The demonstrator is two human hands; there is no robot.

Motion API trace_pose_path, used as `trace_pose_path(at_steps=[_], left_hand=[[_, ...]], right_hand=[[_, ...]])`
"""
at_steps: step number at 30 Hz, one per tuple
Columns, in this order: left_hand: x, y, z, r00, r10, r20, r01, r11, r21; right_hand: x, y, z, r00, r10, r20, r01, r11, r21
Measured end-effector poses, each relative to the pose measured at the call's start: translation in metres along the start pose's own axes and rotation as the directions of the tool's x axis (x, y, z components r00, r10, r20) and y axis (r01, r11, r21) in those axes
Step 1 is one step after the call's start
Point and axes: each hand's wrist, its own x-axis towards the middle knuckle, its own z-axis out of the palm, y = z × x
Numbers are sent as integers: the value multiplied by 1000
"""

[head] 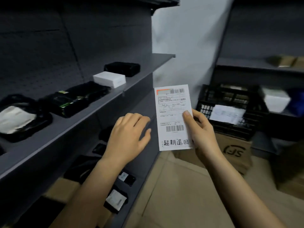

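A white shipping label [172, 112] with barcodes, an orange corner mark and handwritten characters along its bottom stands upright in the middle of the view. My right hand [199, 129] pinches its right edge, thumb on the front and fingers behind. My left hand [130, 135] hovers just left of the label, palm down, fingers relaxed and holding nothing, in front of the grey shelf unit.
A grey shelf [92, 111] on the left carries a white box [109, 79], a black box [122, 68] and black pouches [74, 97]. Lower shelves hold more dark parcels. A black crate [228, 109] sits on a cardboard box [233, 150] at right. Beige tile floor lies below.
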Motion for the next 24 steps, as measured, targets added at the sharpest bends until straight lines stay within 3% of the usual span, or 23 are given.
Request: trace_pose_path(at_steps=[11, 24], left_hand=[[171, 47, 197, 968, 250, 10, -237, 929, -283], [333, 79, 369, 913, 401, 76, -318, 816, -484]], right_hand=[[151, 19, -125, 915, -41, -400, 4, 996, -92], [317, 40, -211, 775, 13, -632, -84, 993, -83]])
